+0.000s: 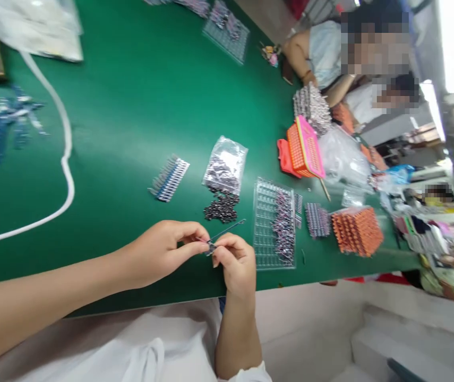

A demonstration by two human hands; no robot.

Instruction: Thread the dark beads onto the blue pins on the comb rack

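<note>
My left hand [171,249] is closed in a pinch, thumb and forefinger on a small dark piece [211,248] at the end of a thin blue cord [227,229]. Right beside it, my right hand [237,260] pinches the same small piece from the other side. The cord's free end sticks out above my right fingers. Just beyond the hands lies a heap of small dark metallic pieces [222,207], touching a clear plastic bag [227,162] with more of them inside. A row of blue and silvery strips [170,178] lies farther left.
Right of my hands is a clear compartment tray [264,228] partly filled with small items. Beyond it are an orange basket [300,148], an orange stack [357,232] and co-workers [324,53]. A white cable [67,143] curves along the left, near blue strips [7,122].
</note>
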